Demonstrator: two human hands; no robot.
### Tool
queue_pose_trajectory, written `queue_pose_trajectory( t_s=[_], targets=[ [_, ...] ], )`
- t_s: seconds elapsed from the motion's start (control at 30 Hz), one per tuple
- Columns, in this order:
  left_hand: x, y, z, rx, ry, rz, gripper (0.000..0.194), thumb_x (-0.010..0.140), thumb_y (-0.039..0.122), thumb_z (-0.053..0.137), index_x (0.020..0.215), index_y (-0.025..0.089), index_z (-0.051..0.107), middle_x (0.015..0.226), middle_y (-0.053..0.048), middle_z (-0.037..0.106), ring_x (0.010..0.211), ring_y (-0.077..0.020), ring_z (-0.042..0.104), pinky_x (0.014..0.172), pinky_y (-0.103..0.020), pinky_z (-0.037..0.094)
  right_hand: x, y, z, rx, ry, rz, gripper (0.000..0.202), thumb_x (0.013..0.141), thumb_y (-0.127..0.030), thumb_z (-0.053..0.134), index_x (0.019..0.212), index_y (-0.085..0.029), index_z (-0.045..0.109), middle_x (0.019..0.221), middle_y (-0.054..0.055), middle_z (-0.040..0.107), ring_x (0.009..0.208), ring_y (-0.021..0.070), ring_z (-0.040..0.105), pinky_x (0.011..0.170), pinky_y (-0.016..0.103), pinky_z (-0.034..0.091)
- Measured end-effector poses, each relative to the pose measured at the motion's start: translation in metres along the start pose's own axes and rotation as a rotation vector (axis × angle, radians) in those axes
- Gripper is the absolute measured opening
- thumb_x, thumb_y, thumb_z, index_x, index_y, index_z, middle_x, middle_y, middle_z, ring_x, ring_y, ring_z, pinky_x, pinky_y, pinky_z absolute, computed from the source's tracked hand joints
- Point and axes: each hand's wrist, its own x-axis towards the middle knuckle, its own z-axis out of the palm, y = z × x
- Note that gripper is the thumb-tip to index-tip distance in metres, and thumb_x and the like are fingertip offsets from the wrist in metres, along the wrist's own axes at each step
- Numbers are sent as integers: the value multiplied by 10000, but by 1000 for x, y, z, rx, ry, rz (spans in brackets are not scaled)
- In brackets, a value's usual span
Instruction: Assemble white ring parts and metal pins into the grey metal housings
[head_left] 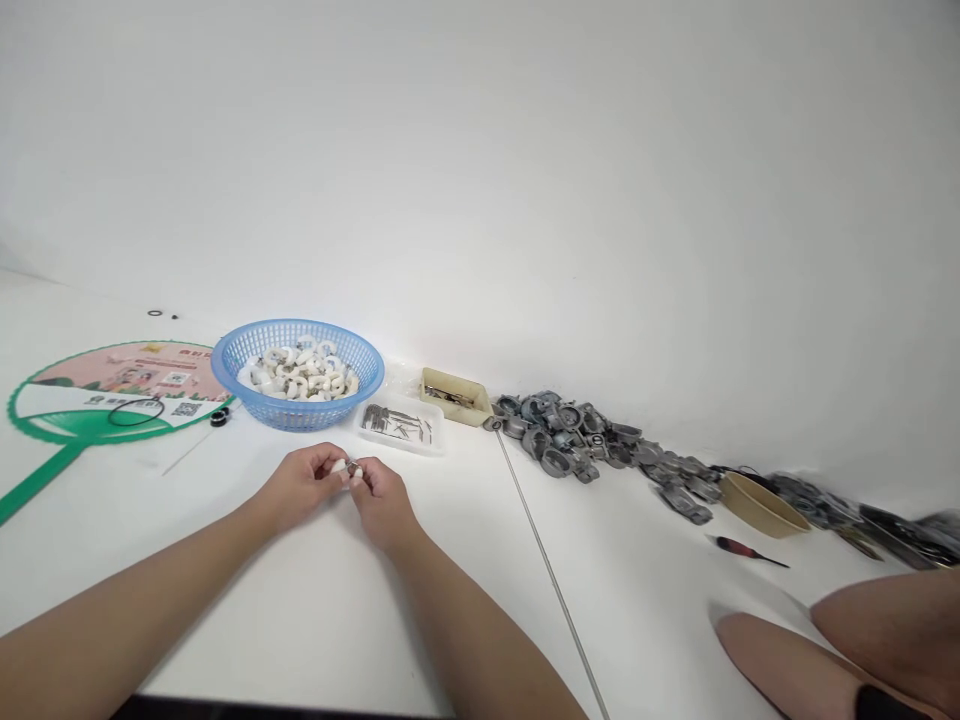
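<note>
Head view: the left hand point(304, 490) and the right hand point(384, 507) meet fingertip to fingertip above the table point(262, 620), both pinching a small white piece point(340, 466) between thumb and fingers; a bit of metal shows at it, but the fingers hide most of its shape. Both forearms reach in from the bottom edge over the smooth white top, where faint shadows fall beneath them. Just beyond the hands sits a clear tray point(439, 446) of dark slim pins, and next to it, farther left, a blue basket point(315, 412) of slotted weave holding a heap of white rings point(300, 375) mixed with metal bits. Left of the basket lies a fan point(124, 385) with a green rim and handle, a thin dark loop point(136, 411) resting across it and a black ring point(219, 417) near its right edge. A small ring point(154, 313) lies behind it. Right of the clear tray stands a cream tray point(454, 410), then grey castings point(559, 435) piled along the wall point(525, 180), which rises plain and pale. A thin grey line point(547, 565) slants across the top; whether seam or rod, I cannot tell. Farther right are a tan bowl point(761, 508), a red-and-black screwdriver point(739, 549) and, at the corner, another person's bare limbs point(795, 655), cut off by the edge.
</note>
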Motion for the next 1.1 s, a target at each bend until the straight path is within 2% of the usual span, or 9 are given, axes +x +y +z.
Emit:
queue_pose_trajectory(
  t_s=[0.17, 0.4, 0.6, 0.77, 0.93, 1.03, 1.1],
  targets=[
    [3, 1, -3, 54, 31, 32, 212, 681, 330, 629, 722, 132, 565, 578, 38, 447, 560, -94, 381, 514, -202, 290, 5, -2, 1, -8, -25, -22, 124, 798, -292, 473, 815, -207, 563, 751, -12, 591, 705, 143, 516, 659, 248, 401],
    [11, -1, -6, -72, -62, -2, 145, 633, 234, 602, 671, 138, 499, 553, 60, 406, 521, -71, 326, 478, -185, 243, 13, -2, -1, 17, -85, -46, 98, 746, -284, 513, 707, -196, 496, 651, -33, 522, 615, 125, 447, 600, 239, 345],
    [10, 6, -7, -156, -127, -45, 195, 621, 276, 619, 655, 137, 488, 560, 55, 398, 522, -73, 317, 487, -193, 238, 13, 1, -1, 174, -123, -52, 145, 771, -326, 518, 739, -187, 493, 724, -13, 546, 679, 132, 482, 645, 247, 384],
    [5, 9, -6, -51, -102, 77, 167, 651, 289, 607, 672, 135, 547, 749, -11, 529, 661, -124, 451, 619, -234, 355, 6, 1, 1, 141, -74, -69, 103, 763, -290, 529, 748, -190, 512, 741, -8, 544, 685, 135, 485, 651, 257, 399],
    [6, -2, -3, -57, -146, 110, 155, 650, 261, 616, 619, 136, 529, 829, -31, 522, 691, -132, 461, 632, -239, 371, 3, -4, -1, 110, -80, -105, 58, 714, -214, 549, 674, -192, 514, 775, -6, 535, 678, 127, 492, 644, 251, 400],
    [11, -3, -4, -53, -173, 156, 149, 612, 209, 657, 584, 132, 533, 783, -20, 493, 696, -130, 462, 650, -238, 373, 8, -4, -6, 130, -114, -142, 134, 708, -282, 589, 640, -189, 522, 742, 3, 531, 666, 138, 497, 642, 265, 401],
    [14, -1, -5, -48, -145, 167, 142, 594, 176, 680, 581, 130, 547, 748, -9, 480, 702, -129, 469, 674, -239, 379, 12, -5, -9, 130, -131, -178, 181, 714, -351, 595, 656, -186, 546, 736, 18, 544, 686, 158, 514, 664, 284, 409]
  ],
)
